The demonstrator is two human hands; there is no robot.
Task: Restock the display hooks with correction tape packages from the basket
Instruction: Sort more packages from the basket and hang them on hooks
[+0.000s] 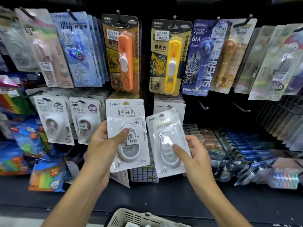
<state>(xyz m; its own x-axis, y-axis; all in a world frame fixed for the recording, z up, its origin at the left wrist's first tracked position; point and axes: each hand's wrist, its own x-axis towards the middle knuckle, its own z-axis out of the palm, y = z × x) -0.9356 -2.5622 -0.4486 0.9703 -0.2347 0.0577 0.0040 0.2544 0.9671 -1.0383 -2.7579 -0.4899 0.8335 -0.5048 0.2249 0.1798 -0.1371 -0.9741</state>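
**shelfwatcher:** Fingers first: the left hand [105, 145] has its thumb pressed on the front of a white correction tape package [127, 135], the rest curled behind the card, so it's gripping it upright. The right hand [195, 154] grips a second correction tape package [167, 143] the same way, thumb on the blister, card tilted a bit to the left. The two cards sit just beside each other, in front of the lower hook row.

**peg_wall_pat:** What's around them?

**shelfwatcher:** Crowded. Right behind the held cards are stacks of matching white packs [169, 105]. To the left, two more hanging white tape packs [54, 118]. Above, an orange clip pusher card [123, 54] and a yellow one [170, 58], plus a blue 6M tape card [201, 58].

**peg_wall_pat:** Any open room?

**shelfwatcher:** Two bare display hooks [203, 105] stick out to the right of the white stacks, with dark backboard behind them. Lower right, racks of blue packs [246, 145]. A dark shelf ledge [164, 194] runs under everything, and the rim of the pale basket [131, 215] pokes in at the bottom edge, between the forearms.
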